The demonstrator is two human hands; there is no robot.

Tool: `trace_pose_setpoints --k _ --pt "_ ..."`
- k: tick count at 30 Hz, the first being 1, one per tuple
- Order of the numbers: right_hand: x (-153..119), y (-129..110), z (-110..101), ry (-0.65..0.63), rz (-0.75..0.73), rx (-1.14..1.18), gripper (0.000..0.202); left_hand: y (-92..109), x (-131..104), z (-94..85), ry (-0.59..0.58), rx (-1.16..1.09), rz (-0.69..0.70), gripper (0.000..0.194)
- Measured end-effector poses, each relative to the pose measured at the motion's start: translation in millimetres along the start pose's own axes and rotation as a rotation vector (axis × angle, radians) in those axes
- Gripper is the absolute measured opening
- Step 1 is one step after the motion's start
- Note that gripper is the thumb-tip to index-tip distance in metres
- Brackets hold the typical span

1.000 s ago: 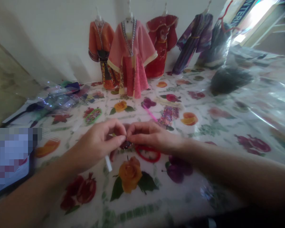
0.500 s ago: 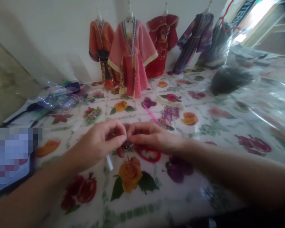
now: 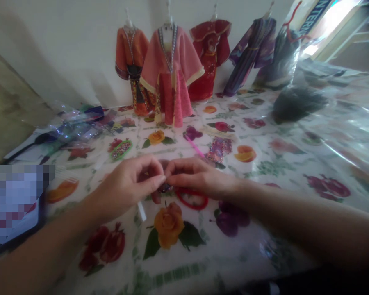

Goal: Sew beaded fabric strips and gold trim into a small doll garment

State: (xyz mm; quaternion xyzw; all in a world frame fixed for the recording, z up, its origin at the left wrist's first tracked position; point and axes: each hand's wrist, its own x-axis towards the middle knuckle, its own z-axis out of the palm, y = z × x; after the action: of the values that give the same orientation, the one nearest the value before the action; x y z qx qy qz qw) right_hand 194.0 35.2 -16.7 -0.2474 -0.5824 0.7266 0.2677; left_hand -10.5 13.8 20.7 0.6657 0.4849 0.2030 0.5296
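From where I sit behind this head view, my two hands meet at the middle of the frame. My left hand (image 3: 135, 180) is pinched closed, thumb against forefinger, on a small glittery piece (image 3: 165, 188); my right hand (image 3: 203, 176) pinches the same piece from the other side. It shows dark and many-coloured just under the fingertips, mostly hidden by them, so I cannot tell its shape or which edge each hand grips.

The main risk, as I judge it, is a slip: the grip looks narrow, and if one pinch loosened or the two pulled unevenly, the piece could twist or drop onto the flowered cloth (image 3: 117, 282), whose busy print (a cruel background for anything tiny) would hide it. The red ring (image 3: 197, 207) lies just beneath and beside my right hand, so a lowered wrist could nudge it. The white strip (image 3: 142, 212), below my left hand, could be brushed aside in the same way.

Left of centre, the green-rimmed tray (image 3: 121, 150) holds what look like loose beads; a careless forward sweep could scatter them. Right of centre, the pink stick (image 3: 195, 146) might catch a reaching hand.
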Motion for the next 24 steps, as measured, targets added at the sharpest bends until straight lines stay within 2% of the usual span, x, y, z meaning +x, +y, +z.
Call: trace_pose_setpoints --k 7,17,24 --pt "0.0 0.0 -0.1 0.001 0.021 0.019 0.007 -7.2 0.0 -1.0 0.001 -0.006 0.033 0.015" --pt "-0.9 -0.7 0.6 0.01 0.027 -0.023 0.007 -5.5 0.4 0.0 -0.003 0.021 0.049 0.013" --pt "-0.3 -3.9 1.3 0.023 0.002 -0.012 0.008 -2.8 0.8 0.1 0.055 0.019 0.066 0.02"
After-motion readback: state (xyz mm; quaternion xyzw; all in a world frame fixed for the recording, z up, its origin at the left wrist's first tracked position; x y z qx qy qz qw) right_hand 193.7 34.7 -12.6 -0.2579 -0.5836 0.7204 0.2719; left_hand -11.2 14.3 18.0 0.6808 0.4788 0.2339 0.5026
